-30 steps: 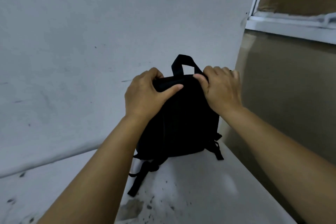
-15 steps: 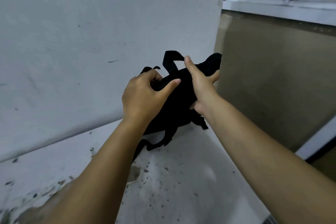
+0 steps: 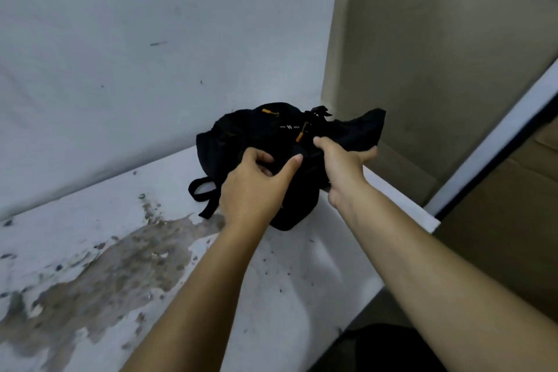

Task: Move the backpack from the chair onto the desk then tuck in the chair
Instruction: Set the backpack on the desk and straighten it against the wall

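Observation:
A black backpack [image 3: 256, 133] with orange zipper pulls lies slumped on the white desk [image 3: 271, 281], close to the back wall and the desk's right edge. My left hand [image 3: 253, 190] rests on its near side, thumb out and fingers curled into the fabric. My right hand [image 3: 341, 166] grips the bag's right part, which hangs past the desk edge. A strap loop [image 3: 200, 190] lies on the desk to the bag's left. The chair is out of view.
The desk surface carries a large brown-grey stain [image 3: 105, 275] at the left front. A white wall [image 3: 151, 54] stands behind the desk. A tan panel [image 3: 437, 84] rises to the right, beyond the desk's right edge [image 3: 404, 205].
The backpack has gone from upright to slumped flat on the desk. Both hands have lowered with it, and the view has tilted down to show more of the desk.

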